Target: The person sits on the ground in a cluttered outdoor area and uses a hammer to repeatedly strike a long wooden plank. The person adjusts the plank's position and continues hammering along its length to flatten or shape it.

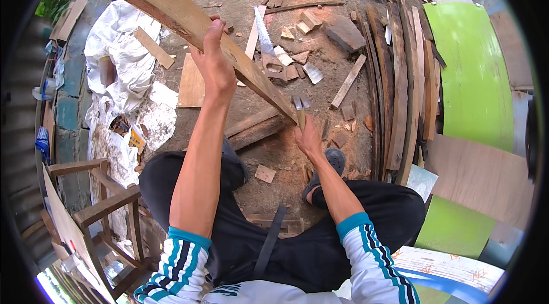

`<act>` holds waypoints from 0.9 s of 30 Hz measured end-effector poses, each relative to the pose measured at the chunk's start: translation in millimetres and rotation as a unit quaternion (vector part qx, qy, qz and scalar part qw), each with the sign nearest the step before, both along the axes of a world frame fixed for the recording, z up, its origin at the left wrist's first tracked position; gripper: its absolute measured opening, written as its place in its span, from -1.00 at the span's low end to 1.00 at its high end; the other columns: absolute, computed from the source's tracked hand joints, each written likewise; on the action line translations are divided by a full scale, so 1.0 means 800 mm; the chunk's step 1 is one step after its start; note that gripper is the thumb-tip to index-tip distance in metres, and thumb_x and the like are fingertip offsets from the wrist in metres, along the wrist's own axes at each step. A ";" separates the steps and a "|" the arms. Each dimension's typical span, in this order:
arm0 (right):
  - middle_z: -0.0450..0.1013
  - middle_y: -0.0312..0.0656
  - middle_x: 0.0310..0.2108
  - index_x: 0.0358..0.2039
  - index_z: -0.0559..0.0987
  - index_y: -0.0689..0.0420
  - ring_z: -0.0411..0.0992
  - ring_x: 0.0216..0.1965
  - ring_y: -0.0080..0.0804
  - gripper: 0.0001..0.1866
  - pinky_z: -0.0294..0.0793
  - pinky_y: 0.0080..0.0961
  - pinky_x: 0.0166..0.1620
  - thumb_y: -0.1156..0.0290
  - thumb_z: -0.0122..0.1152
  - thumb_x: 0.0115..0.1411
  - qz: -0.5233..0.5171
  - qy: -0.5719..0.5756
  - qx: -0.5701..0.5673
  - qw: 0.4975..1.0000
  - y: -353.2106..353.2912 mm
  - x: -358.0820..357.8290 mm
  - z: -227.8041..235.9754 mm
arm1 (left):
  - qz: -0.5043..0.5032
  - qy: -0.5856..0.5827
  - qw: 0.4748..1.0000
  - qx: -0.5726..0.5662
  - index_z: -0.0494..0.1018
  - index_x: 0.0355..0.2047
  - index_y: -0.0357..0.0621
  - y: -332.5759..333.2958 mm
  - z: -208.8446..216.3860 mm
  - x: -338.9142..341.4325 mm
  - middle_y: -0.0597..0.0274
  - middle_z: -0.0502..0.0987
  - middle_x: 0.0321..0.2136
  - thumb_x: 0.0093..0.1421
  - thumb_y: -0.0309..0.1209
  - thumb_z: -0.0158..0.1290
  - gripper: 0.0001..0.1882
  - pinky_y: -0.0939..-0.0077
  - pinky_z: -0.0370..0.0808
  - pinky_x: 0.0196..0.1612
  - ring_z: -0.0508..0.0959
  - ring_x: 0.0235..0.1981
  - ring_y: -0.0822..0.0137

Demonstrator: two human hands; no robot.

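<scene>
A long wooden beam (166, 10) slants from the upper left down to the middle of the view. My left hand (214, 67) is closed around its edge, fingers wrapped over the far side. At the beam's lower end my right hand (309, 139) is closed on a claw hammer (299, 102), whose metal prongs show above the fingers; most of its handle is hidden. The beam's end lies right beside this hand, and I cannot tell whether they touch. Below that end rests a thick dark timber (257, 132) on the ground.
A handsaw (266, 44) lies among offcuts and sawdust ahead. Long dark boards (394, 87) are stacked on the right, beside a green panel (469, 64). White sacking (117, 41) and a wooden stool frame (108, 207) stand left. A loose block (265, 174) lies between my legs.
</scene>
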State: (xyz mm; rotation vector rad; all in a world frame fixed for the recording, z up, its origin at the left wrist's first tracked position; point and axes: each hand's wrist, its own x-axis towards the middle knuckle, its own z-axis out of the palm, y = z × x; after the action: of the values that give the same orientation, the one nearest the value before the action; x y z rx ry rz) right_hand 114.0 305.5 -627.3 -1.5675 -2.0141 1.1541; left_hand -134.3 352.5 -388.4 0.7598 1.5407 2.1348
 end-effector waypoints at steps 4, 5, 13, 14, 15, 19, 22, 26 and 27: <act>0.50 0.38 -0.35 0.12 0.30 0.16 0.48 -0.22 0.41 -0.49 0.42 0.18 -0.13 0.36 0.12 0.16 0.030 -0.090 -0.068 0.993 0.021 0.018 -0.015 | -0.005 0.007 1.000 0.019 0.41 -0.02 -0.31 0.007 0.003 0.018 0.07 0.48 -0.20 0.20 -0.12 0.08 -0.49 0.31 0.38 0.00 0.46 -0.15 0.28; 0.50 0.38 -0.35 0.13 0.29 0.16 0.48 -0.22 0.42 -0.48 0.42 0.19 -0.12 0.36 0.12 0.16 0.029 -0.082 -0.083 0.993 0.025 0.010 -0.006 | -0.003 0.011 1.000 0.017 0.41 -0.02 -0.31 0.004 0.003 0.017 0.07 0.48 -0.19 0.20 -0.13 0.09 -0.49 0.31 0.38 0.00 0.46 -0.14 0.28; 0.49 0.39 -0.32 0.11 0.27 0.21 0.49 -0.21 0.38 -0.50 0.41 0.17 -0.13 0.34 0.09 0.18 0.020 -0.096 -0.035 0.995 0.000 0.002 -0.005 | -0.009 0.022 1.000 0.006 0.38 0.00 -0.32 -0.007 0.019 0.033 0.07 0.46 -0.15 0.21 -0.14 0.08 -0.49 0.27 0.34 0.09 0.43 -0.06 0.25; 0.49 0.40 -0.31 0.10 0.27 0.21 0.49 -0.21 0.38 -0.50 0.41 0.18 -0.14 0.33 0.09 0.18 0.020 -0.138 -0.047 0.989 -0.001 0.020 -0.025 | -0.019 0.022 1.000 0.009 0.38 0.00 -0.32 -0.003 0.018 0.042 0.07 0.45 -0.14 0.21 -0.14 0.08 -0.49 0.26 0.34 0.09 0.43 -0.05 0.25; 0.48 0.41 -0.31 0.10 0.27 0.21 0.48 -0.22 0.39 -0.51 0.40 0.19 -0.15 0.33 0.09 0.18 0.016 -0.118 -0.061 0.991 0.004 0.024 -0.028 | -0.022 0.031 0.999 0.009 0.37 0.00 -0.32 -0.004 0.018 0.042 0.07 0.45 -0.13 0.22 -0.14 0.08 -0.49 0.26 0.34 0.10 0.43 -0.05 0.25; 0.47 0.41 -0.31 0.05 0.30 0.22 0.46 -0.23 0.41 -0.55 0.38 0.20 -0.16 0.33 0.09 0.18 -0.034 -0.038 -0.061 0.997 -0.003 0.015 -0.002 | -0.025 0.041 0.999 -0.008 0.37 0.01 -0.32 -0.014 0.014 0.030 0.09 0.44 -0.13 0.22 -0.14 0.08 -0.49 0.24 0.34 0.11 0.42 -0.04 0.24; 0.48 0.39 -0.32 -0.01 0.33 0.22 0.46 -0.24 0.43 -0.60 0.39 0.19 -0.17 0.32 0.09 0.18 -0.058 -0.008 -0.002 0.998 -0.012 0.006 0.018 | -0.021 0.037 0.999 -0.006 0.37 0.00 -0.32 -0.014 0.014 0.031 0.09 0.44 -0.12 0.23 -0.14 0.08 -0.49 0.23 0.33 0.11 0.42 -0.04 0.24; 0.48 0.38 -0.34 -0.03 0.35 0.21 0.46 -0.27 0.45 -0.62 0.40 0.18 -0.18 0.32 0.10 0.19 0.019 -0.025 -0.012 0.999 -0.015 0.022 -0.003 | -0.020 0.052 0.998 -0.022 0.38 0.00 -0.32 -0.008 0.018 0.036 0.07 0.43 -0.11 0.22 -0.13 0.08 -0.49 0.24 0.33 0.10 0.42 -0.04 0.24; 0.48 0.38 -0.34 -0.01 0.35 0.21 0.46 -0.26 0.45 -0.60 0.40 0.18 -0.18 0.32 0.10 0.18 0.019 -0.041 -0.010 0.999 -0.012 0.032 -0.018 | -0.024 0.054 0.998 -0.030 0.38 0.00 -0.32 -0.004 0.017 0.041 0.07 0.43 -0.10 0.22 -0.13 0.08 -0.48 0.24 0.34 0.10 0.43 -0.04 0.24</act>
State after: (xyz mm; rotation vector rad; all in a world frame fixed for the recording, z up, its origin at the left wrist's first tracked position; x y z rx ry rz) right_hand 139.4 295.6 -641.6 -1.6167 -2.0991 1.1448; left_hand -101.7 349.0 -375.2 0.8956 1.6160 2.0340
